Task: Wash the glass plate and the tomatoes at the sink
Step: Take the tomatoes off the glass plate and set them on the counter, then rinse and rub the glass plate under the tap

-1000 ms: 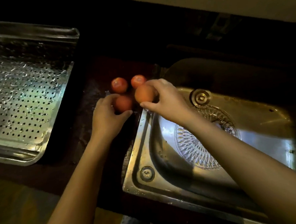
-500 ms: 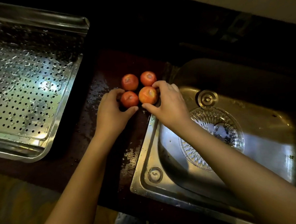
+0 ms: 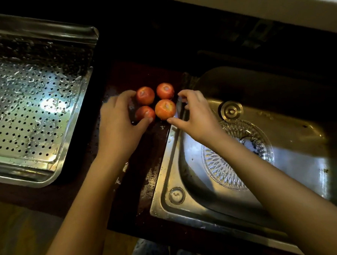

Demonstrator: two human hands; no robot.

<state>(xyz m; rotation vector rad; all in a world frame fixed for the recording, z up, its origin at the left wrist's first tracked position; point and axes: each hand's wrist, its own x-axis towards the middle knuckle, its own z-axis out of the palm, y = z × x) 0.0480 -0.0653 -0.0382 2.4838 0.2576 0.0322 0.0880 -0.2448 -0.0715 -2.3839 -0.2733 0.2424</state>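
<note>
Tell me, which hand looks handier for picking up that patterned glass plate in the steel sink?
Right, probably. The right hand reaches across the steel sink, its forearm over the patterned glass plate; the left hand rests at the red tomatoes.

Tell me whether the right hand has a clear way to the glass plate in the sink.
Probably yes. The right hand is open beside the tomatoes, holding nothing, and the glass plate lies uncovered in the sink basin just under that forearm. Nothing else sits in the basin.
</note>
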